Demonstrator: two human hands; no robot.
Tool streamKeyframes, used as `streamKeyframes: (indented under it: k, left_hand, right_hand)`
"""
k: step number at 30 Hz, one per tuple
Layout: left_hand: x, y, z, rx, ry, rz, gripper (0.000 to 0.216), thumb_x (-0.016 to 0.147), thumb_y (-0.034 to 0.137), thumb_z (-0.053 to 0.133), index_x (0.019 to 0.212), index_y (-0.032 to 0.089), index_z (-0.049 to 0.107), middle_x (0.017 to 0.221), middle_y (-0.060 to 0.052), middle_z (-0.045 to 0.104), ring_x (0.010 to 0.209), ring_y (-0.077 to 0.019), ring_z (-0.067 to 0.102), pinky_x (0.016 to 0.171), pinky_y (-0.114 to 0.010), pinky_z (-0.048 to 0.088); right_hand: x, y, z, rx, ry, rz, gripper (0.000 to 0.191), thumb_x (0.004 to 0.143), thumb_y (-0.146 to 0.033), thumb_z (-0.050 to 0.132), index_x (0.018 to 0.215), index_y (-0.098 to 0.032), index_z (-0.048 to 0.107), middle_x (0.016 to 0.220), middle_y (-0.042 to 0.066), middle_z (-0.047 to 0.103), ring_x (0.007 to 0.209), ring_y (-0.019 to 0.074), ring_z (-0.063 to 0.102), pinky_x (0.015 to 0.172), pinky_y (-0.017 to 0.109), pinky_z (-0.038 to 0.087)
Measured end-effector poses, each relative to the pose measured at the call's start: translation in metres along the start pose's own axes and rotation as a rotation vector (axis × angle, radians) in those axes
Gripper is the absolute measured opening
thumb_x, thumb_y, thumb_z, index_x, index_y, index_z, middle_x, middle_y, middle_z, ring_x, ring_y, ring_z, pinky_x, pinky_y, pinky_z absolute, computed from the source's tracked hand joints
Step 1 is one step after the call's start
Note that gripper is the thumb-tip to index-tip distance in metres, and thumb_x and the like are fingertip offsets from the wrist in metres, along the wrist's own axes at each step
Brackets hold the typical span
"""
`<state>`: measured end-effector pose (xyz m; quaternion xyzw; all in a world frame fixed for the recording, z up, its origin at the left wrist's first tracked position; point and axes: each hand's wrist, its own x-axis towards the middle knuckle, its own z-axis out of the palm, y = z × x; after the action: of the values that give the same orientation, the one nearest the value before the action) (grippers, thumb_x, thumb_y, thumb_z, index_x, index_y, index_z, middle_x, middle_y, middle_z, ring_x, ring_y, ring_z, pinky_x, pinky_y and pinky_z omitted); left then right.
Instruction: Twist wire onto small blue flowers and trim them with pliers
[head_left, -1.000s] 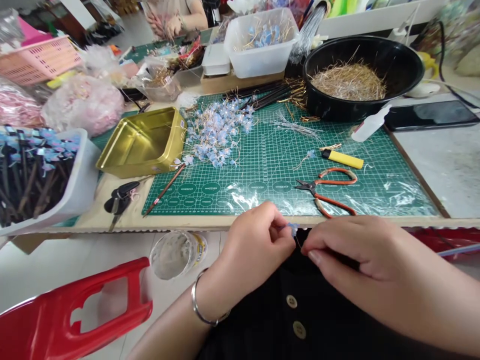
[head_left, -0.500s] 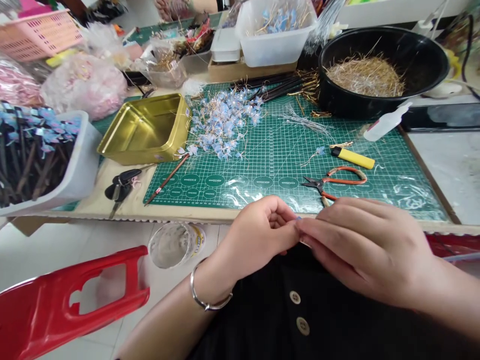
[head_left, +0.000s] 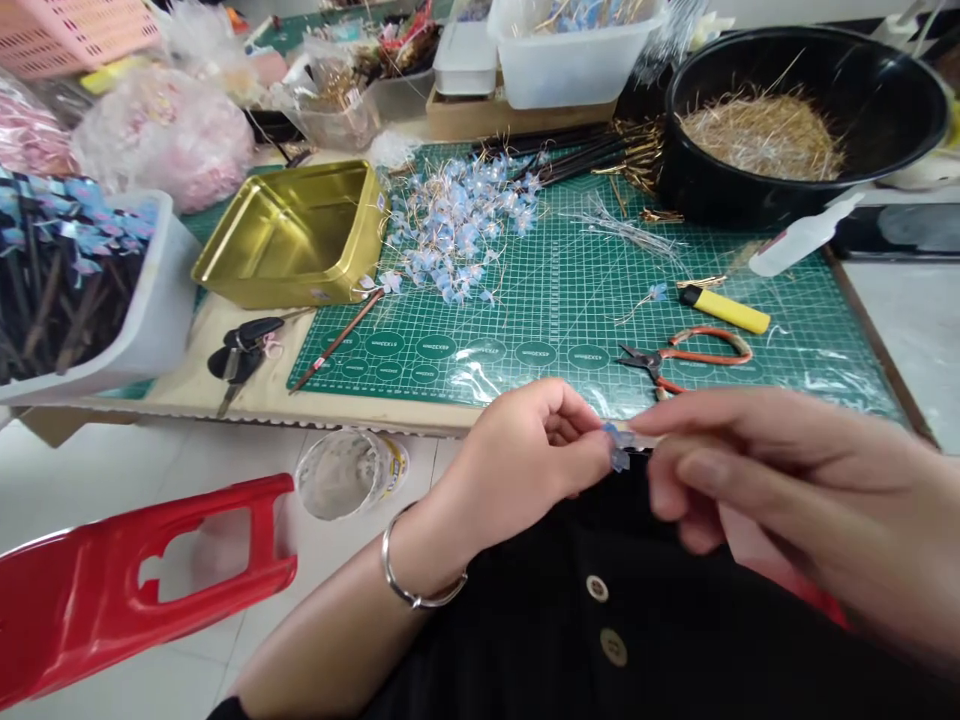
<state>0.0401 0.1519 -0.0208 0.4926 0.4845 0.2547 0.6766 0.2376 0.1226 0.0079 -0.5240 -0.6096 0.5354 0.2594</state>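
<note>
My left hand [head_left: 525, 455] pinches a tiny pale blue flower piece [head_left: 618, 446] between thumb and fingers, just below the table's front edge, above my lap. My right hand [head_left: 780, 490] hovers beside it, blurred, with fingers curled towards the flower; whether it touches the piece is unclear. A silver bangle [head_left: 412, 590] circles my left wrist. On the green cutting mat [head_left: 570, 330] beyond my hands lie orange-handled scissors [head_left: 686, 355], a yellow lighter [head_left: 724, 310] and a heap of blue wire flowers [head_left: 461, 225].
A gold tin [head_left: 292, 235] sits left of the mat, a black bowl of gold wire [head_left: 795, 120] at back right. A white tub of dark sticks [head_left: 75, 290] stands far left. A red stool [head_left: 135, 580] and a plastic jar [head_left: 349, 475] are on the floor.
My hands have risen slightly and parted; the right hand drew back to the right and blurred. The blue flower piece now shows at my left fingertips. The view tilted down.
</note>
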Motion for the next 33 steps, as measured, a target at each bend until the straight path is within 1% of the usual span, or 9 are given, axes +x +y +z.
streamKeyframes:
  k: [3,5,8,11,13,17,23,29,33]
  left_hand:
    - [-0.003,0.000,0.001,-0.052,-0.040,0.025,0.017,0.076,0.022,0.073,0.082,0.017,0.058,0.068,0.004,0.060,0.058,-0.0081,0.056,0.053,-0.019,0.046]
    - [-0.004,-0.001,0.000,-0.140,-0.075,0.031,0.017,0.079,0.024,0.072,0.088,0.018,0.058,0.072,0.003,0.062,0.061,-0.0088,0.059,0.056,-0.020,0.049]
    - [-0.006,-0.003,-0.001,-0.248,-0.116,0.037,0.017,0.082,0.022,0.070,0.094,0.017,0.058,0.074,0.002,0.065,0.065,-0.0087,0.063,0.060,-0.020,0.052]
    - [-0.007,-0.002,-0.001,-0.280,-0.126,0.020,0.016,0.081,0.019,0.071,0.092,0.016,0.060,0.072,0.002,0.066,0.064,-0.0080,0.064,0.061,-0.018,0.053]
    - [-0.008,-0.001,-0.001,-0.309,-0.130,0.007,0.017,0.080,0.019,0.073,0.092,0.015,0.061,0.072,0.001,0.067,0.064,-0.0081,0.065,0.060,-0.018,0.053]
    - [-0.009,0.001,-0.001,-0.348,-0.137,-0.005,0.018,0.078,0.017,0.075,0.091,0.015,0.062,0.074,0.001,0.070,0.065,-0.0083,0.067,0.062,-0.017,0.055]
    - [-0.010,0.002,0.001,-0.326,-0.104,-0.001,0.022,0.074,0.018,0.079,0.091,0.016,0.064,0.073,0.002,0.071,0.065,-0.0092,0.069,0.060,-0.016,0.055]
    - [-0.012,0.004,0.003,-0.275,-0.061,0.005,0.023,0.071,0.011,0.080,0.088,0.018,0.066,0.071,0.005,0.070,0.064,-0.0087,0.070,0.060,-0.014,0.057]
    - [-0.013,0.005,0.004,-0.185,-0.033,0.088,0.017,0.076,0.013,0.075,0.088,0.020,0.066,0.073,0.006,0.071,0.065,-0.0077,0.071,0.060,-0.012,0.057]
  right_hand:
    - [0.007,-0.004,0.008,0.366,-0.130,0.125,0.016,0.088,-0.038,0.067,0.083,-0.024,0.071,0.066,0.001,0.069,0.057,0.0150,0.066,0.053,0.023,0.055]
    - [0.009,-0.001,0.010,0.551,-0.126,0.174,0.015,0.084,-0.036,0.072,0.077,-0.023,0.072,0.061,0.001,0.067,0.054,0.0141,0.064,0.052,0.023,0.053]
    - [0.008,0.003,0.009,0.626,-0.077,0.203,0.021,0.078,-0.039,0.077,0.068,-0.022,0.070,0.054,0.000,0.062,0.046,0.0110,0.054,0.041,0.020,0.043]
    - [0.007,0.006,0.009,0.547,0.013,0.199,0.031,0.073,-0.046,0.080,0.060,-0.022,0.066,0.047,-0.004,0.049,0.038,0.0066,0.038,0.032,0.018,0.027]
    - [0.006,0.006,0.009,0.475,0.075,0.186,0.035,0.073,-0.050,0.079,0.059,-0.023,0.063,0.047,-0.005,0.044,0.036,0.0059,0.031,0.030,0.020,0.023]
    - [-0.001,0.008,0.009,0.265,0.142,0.159,0.032,0.078,-0.050,0.074,0.062,-0.024,0.063,0.052,-0.004,0.048,0.041,0.0081,0.035,0.034,0.022,0.027]
    - [-0.004,0.003,0.006,-0.020,0.124,0.021,0.035,0.085,-0.046,0.067,0.058,-0.025,0.059,0.045,-0.004,0.047,0.037,0.0092,0.036,0.030,0.023,0.027]
    - [-0.003,-0.001,0.009,-0.152,0.151,-0.062,0.041,0.089,-0.039,0.061,0.053,-0.021,0.052,0.046,-0.004,0.043,0.040,0.0083,0.036,0.035,0.020,0.030]
    - [-0.003,-0.002,0.010,-0.173,0.123,-0.082,0.043,0.088,-0.034,0.059,0.051,-0.019,0.042,0.046,-0.005,0.036,0.041,0.0073,0.031,0.035,0.018,0.026]
